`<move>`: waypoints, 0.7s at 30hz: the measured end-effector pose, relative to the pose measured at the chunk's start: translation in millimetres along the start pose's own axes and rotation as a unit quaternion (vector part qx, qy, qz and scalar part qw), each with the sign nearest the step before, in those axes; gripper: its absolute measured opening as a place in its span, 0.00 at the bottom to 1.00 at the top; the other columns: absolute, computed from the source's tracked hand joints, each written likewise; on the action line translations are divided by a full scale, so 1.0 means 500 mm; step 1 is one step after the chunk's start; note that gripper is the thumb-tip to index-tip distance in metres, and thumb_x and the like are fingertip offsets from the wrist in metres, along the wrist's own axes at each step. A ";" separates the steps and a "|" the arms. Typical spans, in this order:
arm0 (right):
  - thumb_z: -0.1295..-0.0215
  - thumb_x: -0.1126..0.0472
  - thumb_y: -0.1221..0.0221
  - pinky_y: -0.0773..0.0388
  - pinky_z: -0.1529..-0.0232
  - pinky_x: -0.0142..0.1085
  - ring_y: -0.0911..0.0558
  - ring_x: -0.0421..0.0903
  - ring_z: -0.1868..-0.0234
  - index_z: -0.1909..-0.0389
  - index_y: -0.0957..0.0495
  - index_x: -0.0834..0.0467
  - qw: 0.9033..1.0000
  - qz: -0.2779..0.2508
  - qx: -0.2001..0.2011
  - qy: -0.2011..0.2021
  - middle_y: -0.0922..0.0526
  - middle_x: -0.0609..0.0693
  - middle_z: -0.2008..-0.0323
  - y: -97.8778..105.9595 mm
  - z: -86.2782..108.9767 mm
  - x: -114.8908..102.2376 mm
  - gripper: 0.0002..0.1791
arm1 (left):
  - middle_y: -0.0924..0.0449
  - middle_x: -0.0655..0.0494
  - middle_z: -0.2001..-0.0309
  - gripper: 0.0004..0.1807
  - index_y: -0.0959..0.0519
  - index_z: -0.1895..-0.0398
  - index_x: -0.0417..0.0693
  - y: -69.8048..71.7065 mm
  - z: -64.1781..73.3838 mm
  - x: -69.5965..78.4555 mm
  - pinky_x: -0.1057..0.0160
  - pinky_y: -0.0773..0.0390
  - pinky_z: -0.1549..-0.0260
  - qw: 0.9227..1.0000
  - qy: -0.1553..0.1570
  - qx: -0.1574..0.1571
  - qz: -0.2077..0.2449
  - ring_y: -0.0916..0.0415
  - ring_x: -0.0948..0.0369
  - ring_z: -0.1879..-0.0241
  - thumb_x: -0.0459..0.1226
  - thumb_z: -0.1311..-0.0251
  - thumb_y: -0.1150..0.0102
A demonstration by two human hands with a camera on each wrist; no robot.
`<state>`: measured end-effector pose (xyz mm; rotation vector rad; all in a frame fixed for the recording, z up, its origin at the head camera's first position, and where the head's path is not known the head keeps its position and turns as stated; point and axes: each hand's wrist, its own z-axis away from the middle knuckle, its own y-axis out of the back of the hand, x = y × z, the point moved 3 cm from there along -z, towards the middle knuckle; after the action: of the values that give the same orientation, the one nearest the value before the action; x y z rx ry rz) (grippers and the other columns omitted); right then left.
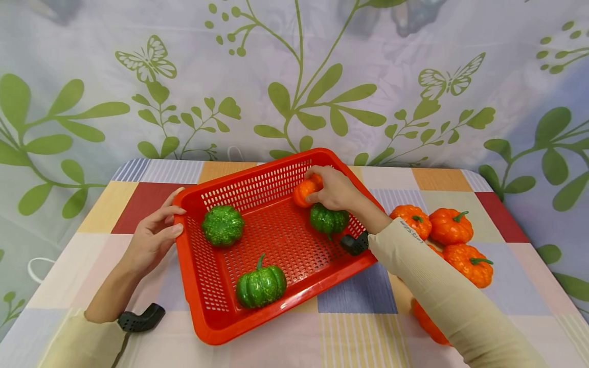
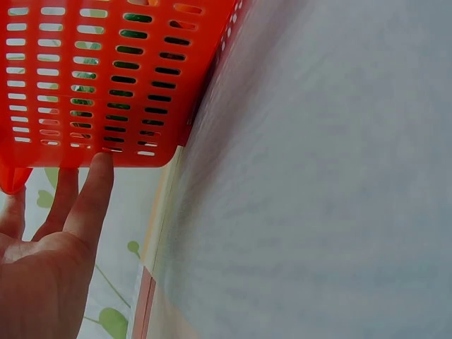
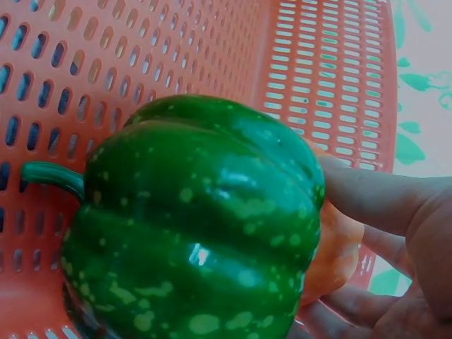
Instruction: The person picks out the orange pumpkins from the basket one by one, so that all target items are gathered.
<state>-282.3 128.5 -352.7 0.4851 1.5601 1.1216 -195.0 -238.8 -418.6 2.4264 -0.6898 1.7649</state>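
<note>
A red perforated plastic basket (image 1: 280, 240) sits at an angle on the table. My left hand (image 1: 156, 237) holds its left rim, and in the left wrist view its fingers (image 2: 92, 198) touch the outer wall. Inside the basket at the back right, my right hand (image 1: 336, 189) grips a small orange pumpkin (image 1: 303, 193). Just in front of that hand lies a green pumpkin (image 1: 329, 220), which fills much of the right wrist view and partly hides the orange one. Two more green pumpkins lie in the basket, one at the left (image 1: 223, 226), another near the front (image 1: 261, 286).
Several orange pumpkins (image 1: 451, 226) lie on the table right of the basket, some partly covered by the right sleeve (image 1: 442, 286). A patchwork-patterned cloth (image 1: 359, 332) covers the table. Behind it hangs a leaf-and-butterfly curtain (image 1: 257, 76).
</note>
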 end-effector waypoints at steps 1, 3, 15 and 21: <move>0.43 0.64 0.31 0.33 0.37 0.49 0.28 0.58 0.41 0.40 0.27 0.65 1.000 0.000 -0.001 0.003 0.25 0.63 0.42 0.000 0.000 0.000 0.30 | 0.55 0.49 0.23 0.19 0.22 0.47 0.41 0.000 0.000 0.000 0.60 0.19 0.52 1.000 -0.001 0.000 0.000 0.37 0.54 0.35 0.20 0.32 0.57; 0.44 0.64 0.30 0.34 0.36 0.49 0.29 0.58 0.40 0.39 0.28 0.65 1.000 0.001 -0.003 0.005 0.26 0.63 0.42 -0.001 0.000 0.000 0.32 | 0.54 0.49 0.23 0.19 0.22 0.47 0.41 0.000 0.000 0.001 0.60 0.19 0.53 1.000 -0.001 0.002 -0.001 0.37 0.54 0.35 0.20 0.32 0.57; 0.50 0.60 0.25 0.29 0.49 0.47 0.28 0.58 0.51 0.41 0.23 0.64 0.999 0.046 0.003 0.023 0.28 0.64 0.49 -0.002 0.008 -0.007 0.33 | 0.53 0.50 0.23 0.18 0.22 0.47 0.41 0.000 -0.001 0.002 0.60 0.19 0.53 1.000 -0.001 0.005 -0.007 0.36 0.54 0.35 0.21 0.32 0.56; 0.49 0.60 0.25 0.29 0.49 0.47 0.29 0.56 0.51 0.46 0.20 0.62 0.999 0.042 0.020 0.020 0.27 0.63 0.51 0.002 0.013 -0.010 0.29 | 0.52 0.49 0.23 0.18 0.22 0.47 0.42 0.000 -0.001 0.002 0.60 0.19 0.53 1.000 0.002 0.010 -0.013 0.36 0.54 0.35 0.21 0.32 0.56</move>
<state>-274.9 127.4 -348.9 0.5632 1.6121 1.1722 -195.0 -238.9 -417.7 2.4330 -0.6412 1.7757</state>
